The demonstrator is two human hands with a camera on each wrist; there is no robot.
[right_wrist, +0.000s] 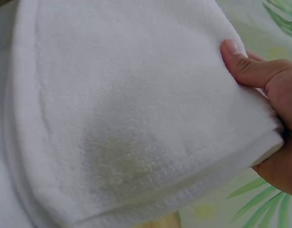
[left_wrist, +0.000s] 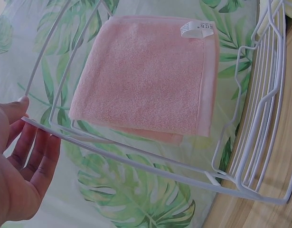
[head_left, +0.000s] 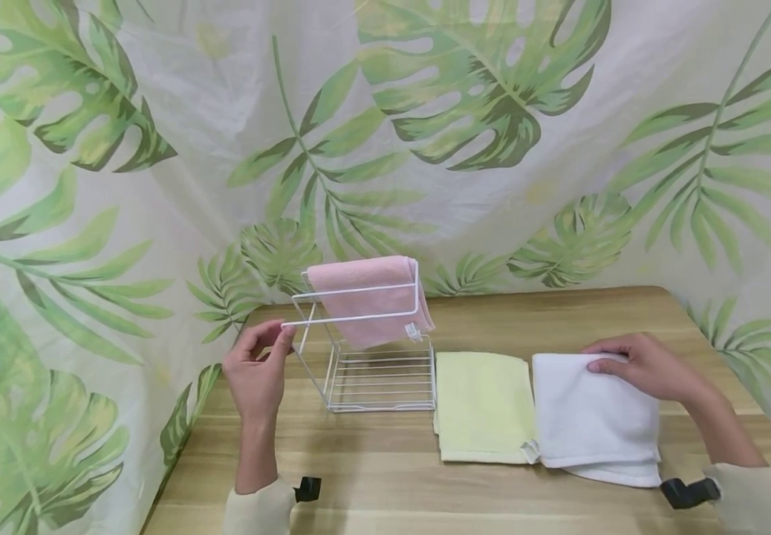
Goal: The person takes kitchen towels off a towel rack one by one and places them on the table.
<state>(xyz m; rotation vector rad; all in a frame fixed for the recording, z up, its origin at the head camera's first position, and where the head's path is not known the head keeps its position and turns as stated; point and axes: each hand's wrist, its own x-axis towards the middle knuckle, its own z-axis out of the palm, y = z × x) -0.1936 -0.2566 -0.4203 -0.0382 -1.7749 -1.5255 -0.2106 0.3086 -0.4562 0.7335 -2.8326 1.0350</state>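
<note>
A white wire rack stands on the table, with a folded pink towel draped over one of its upper bars. My left hand pinches the rack's upper front left corner between thumb and fingers; the left wrist view shows this grip on the wire close up. To the right lies a folded white towel. My right hand grips its far edge, thumb on top and fingers underneath, as the right wrist view shows on the white cloth.
A folded yellow towel lies between the rack and the white towel, close beside both. The wooden table ends at a leaf-patterned curtain behind and at the left. Black wrist mounts sit at both cuffs.
</note>
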